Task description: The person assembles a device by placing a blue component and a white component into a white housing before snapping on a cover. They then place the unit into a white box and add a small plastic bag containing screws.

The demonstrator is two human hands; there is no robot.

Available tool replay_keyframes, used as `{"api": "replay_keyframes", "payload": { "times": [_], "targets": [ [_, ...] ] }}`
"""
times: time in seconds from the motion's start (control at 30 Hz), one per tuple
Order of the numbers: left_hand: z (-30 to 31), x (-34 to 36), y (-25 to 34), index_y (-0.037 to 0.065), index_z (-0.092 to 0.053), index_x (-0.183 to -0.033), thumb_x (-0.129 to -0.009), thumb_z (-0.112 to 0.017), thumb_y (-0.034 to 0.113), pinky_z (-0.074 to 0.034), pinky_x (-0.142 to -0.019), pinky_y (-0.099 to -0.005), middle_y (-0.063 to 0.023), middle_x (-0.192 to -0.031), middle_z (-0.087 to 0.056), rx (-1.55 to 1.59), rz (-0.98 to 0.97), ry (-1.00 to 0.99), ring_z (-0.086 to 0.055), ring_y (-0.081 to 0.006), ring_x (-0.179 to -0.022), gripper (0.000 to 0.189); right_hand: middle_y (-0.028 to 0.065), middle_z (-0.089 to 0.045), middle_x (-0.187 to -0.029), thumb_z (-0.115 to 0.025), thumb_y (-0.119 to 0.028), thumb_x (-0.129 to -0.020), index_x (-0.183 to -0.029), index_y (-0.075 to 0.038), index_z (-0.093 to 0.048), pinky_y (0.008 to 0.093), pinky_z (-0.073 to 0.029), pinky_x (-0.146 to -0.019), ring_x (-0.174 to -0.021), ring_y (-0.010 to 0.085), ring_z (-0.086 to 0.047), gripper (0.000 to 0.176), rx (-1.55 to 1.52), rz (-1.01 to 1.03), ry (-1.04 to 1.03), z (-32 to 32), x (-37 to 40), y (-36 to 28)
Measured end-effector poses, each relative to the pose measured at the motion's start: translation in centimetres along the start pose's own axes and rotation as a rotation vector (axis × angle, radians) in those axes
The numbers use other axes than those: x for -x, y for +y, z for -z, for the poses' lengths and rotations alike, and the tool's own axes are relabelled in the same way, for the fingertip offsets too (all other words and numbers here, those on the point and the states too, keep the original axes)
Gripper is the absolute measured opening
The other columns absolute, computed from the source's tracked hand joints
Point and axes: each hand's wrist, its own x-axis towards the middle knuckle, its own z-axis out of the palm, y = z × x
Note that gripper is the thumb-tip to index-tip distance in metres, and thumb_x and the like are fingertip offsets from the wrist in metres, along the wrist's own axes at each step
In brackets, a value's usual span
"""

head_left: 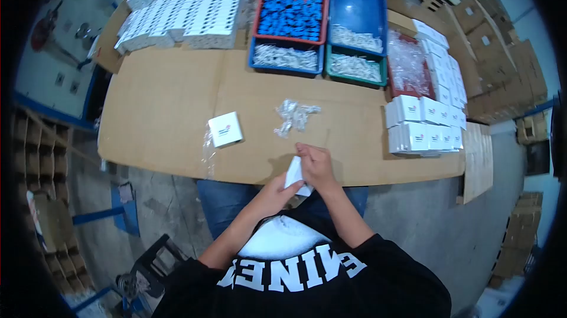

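Near the table's front edge, my left hand (276, 194) is closed around a small white box (293, 171), its thumb along the near end. Against the box's right side is my right hand (316, 167), fingers curled and pressed together; what they pinch, if anything, is hidden. Just beyond the hands lies a loose pile of small clear plastic packets (293, 117) with white pieces inside. To the left, another white box (225, 129) with a small printed logo rests on the table beside a clear plastic wrapper (208, 151).
Stacked white boxes (183, 15) fill the back left, with more boxes (420, 123) at the right. At the back stand a red tray (256, 18) of blue parts, blue trays (358, 0) and a green tray (355, 82) with white packets. Clear plastic bags (407, 64) lie beside them.
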Motion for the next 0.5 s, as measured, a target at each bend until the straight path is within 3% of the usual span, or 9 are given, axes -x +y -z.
{"api": "replay_keyframes", "payload": {
  "times": [0.03, 0.07, 0.1, 0.13, 0.17, 0.23, 0.4, 0.43, 0.5],
  "targets": [
    [-0.1, -0.6, -0.6, 0.0, -0.059, -0.138, -0.109, -0.059, 0.017, -0.059, -0.093, -0.033, -0.0077, -0.123, -0.069, 0.196, 0.007, 0.003, -0.068, -0.0163, -0.108, 0.033, 0.0175, -0.065, -0.081, -0.071, -0.025, -0.101, -0.1, -0.001, -0.068, 0.041, -0.054, -0.065, -0.076, 0.0351, -0.069, 0.024, 0.007, -0.108, -0.044, 0.5, -0.2, 0.0],
    [-0.2, -1.1, -1.0, -0.001, -0.058, -0.139, -0.11, -0.057, 0.017, -0.061, -0.094, -0.0367, -0.0102, -0.126, -0.068, 0.264, 0.039, 0.037, -0.069, -0.0204, -0.109, 0.034, 0.0175, -0.065, -0.081, -0.071, -0.025, -0.101, -0.1, -0.001, -0.068, 0.041, -0.054, -0.065, -0.076, 0.0351, -0.069, 0.024, 0.027, -0.112, -0.012, 1.4, -0.3, -0.3],
    [-0.1, -1.5, -0.9, -0.001, -0.057, -0.139, -0.11, -0.056, 0.018, -0.063, -0.095, -0.0405, -0.0127, -0.129, -0.067, 0.329, 0.074, 0.074, -0.071, -0.0244, -0.111, 0.035, 0.0157, -0.066, -0.101, -0.075, -0.027, -0.097, -0.119, -0.004, -0.065, 0.0391, -0.054, -0.078, -0.093, 0.0317, -0.068, 0.033, -0.004, -0.014, -0.131, 2.4, -0.5, -1.5],
    [0.3, -1.6, -0.7, -0.003, -0.056, -0.139, -0.111, -0.053, 0.02, -0.064, -0.094, -0.0434, -0.0147, -0.127, -0.067, 0.413, 0.078, 0.105, -0.072, -0.028, -0.108, 0.036, 0.014, -0.068, -0.121, -0.079, -0.029, -0.093, -0.138, -0.008, -0.062, 0.0371, -0.054, -0.092, -0.111, 0.0283, -0.067, 0.053, -0.036, 0.087, -0.255, 3.4, -0.7, -2.4],
    [0.4, -1.5, -0.3, -0.004, -0.057, -0.137, -0.111, -0.052, 0.024, -0.064, -0.092, -0.0422, -0.0147, -0.126, -0.067, 0.413, 0.071, 0.163, -0.073, -0.0271, -0.105, 0.039, 0.014, -0.068, -0.121, -0.079, -0.029, -0.093, -0.138, -0.008, -0.062, 0.0371, -0.054, -0.092, -0.111, 0.0283, -0.067, 0.053, -0.026, 0.088, -0.232, 4.3, -0.7, -3.2],
    [2.0, -2.0, 0.0, -0.001, -0.055, -0.14, -0.111, -0.053, 0.026, -0.062, -0.096, -0.0408, -0.0128, -0.127, -0.066, 0.215, 0.15, 0.084, -0.071, -0.0213, -0.108, 0.04, 0.0128, -0.059, -0.137, -0.087, -0.032, -0.081, -0.155, -0.016, -0.052, 0.0403, -0.05, -0.103, -0.126, 0.0305, -0.059, 0.083, 0.185, 0.102, -0.536, 5.8, -0.6, -4.0],
    [0.4, -2.2, 1.7, 0.0, -0.053, -0.146, -0.112, -0.051, 0.028, -0.06, -0.094, -0.0371, -0.0137, -0.13, -0.066, 0.387, 0.047, 0.001, -0.07, -0.0204, -0.108, 0.044, 0.0161, -0.063, -0.129, -0.085, -0.035, -0.076, -0.153, -0.014, -0.055, 0.0443, -0.052, -0.102, -0.122, 0.035, -0.06, 0.085, 0.354, 0.101, -0.516, 8.3, -1.2, -4.5],
    [0.0, -2.2, 2.1, 0.001, -0.052, -0.148, -0.113, -0.051, 0.028, -0.059, -0.093, -0.0356, -0.0139, -0.13, -0.066, 0.506, -0.026, 0.012, -0.07, -0.0206, -0.108, 0.044, 0.0167, -0.063, -0.126, -0.085, -0.037, -0.076, -0.15, -0.013, -0.057, 0.0443, -0.052, -0.101, -0.121, 0.0353, -0.061, 0.084, 0.38, 0.142, -0.426, 9.1, -1.8, -3.0],
    [-0.1, -2.0, 3.1, 0.002, -0.054, -0.148, -0.112, -0.05, 0.03, -0.058, -0.094, -0.0363, -0.0138, -0.133, -0.066, 0.453, -0.066, 0.075, -0.07, -0.0202, -0.109, 0.046, 0.018, -0.063, -0.124, -0.085, -0.039, -0.077, -0.145, -0.011, -0.061, 0.0446, -0.052, -0.101, -0.119, 0.0362, -0.062, 0.078, 0.468, 0.195, -0.204, 12.1, -3.9, -0.3]
  ]
}}
